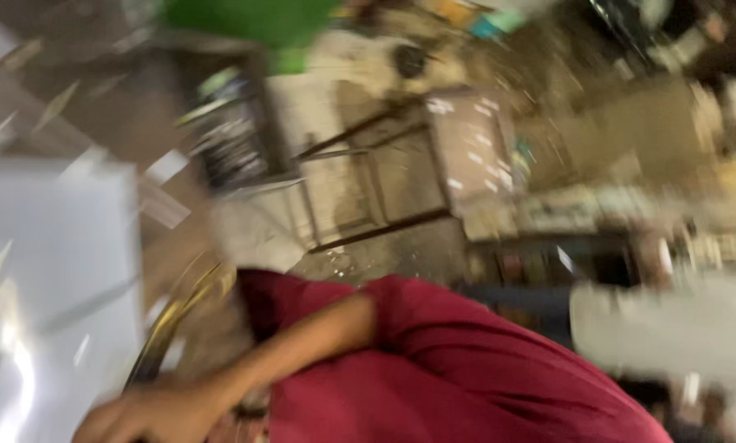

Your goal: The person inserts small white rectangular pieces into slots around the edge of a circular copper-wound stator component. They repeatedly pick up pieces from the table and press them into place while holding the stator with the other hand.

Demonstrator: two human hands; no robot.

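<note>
Everything I get from the head camera is smeared by motion, so I can only make out large shapes. At the far left a pale sheet (52, 279) fills the view from mid-height to the bottom, cut off by the left and lower edges; bright glare streaks across it and I cannot tell what it is made of. Just right of it, a hand (150, 414) sits at the bottom edge with its fingers curled, touching or closing on a thin yellowish bar (179, 316) that slants up and to the right. Whether the fingers really clamp the bar I cannot tell, and from this tilt I cannot say which of the two hands it is. The forearm runs up and right into a dark red sleeve (434, 361), which covers the lower middle of the view and hides whatever lies beneath it. The other hand does not show.

Above the sleeve stands what looks like a metal frame (376, 184) on a speckled floor (401, 246); that floor is the only open patch I see. A green blob (249, 18) is cut off by the top edge. To the right, cluttered shelves (598, 213) blur together, and a whitish shape (672, 328) is cut off by the right edge.
</note>
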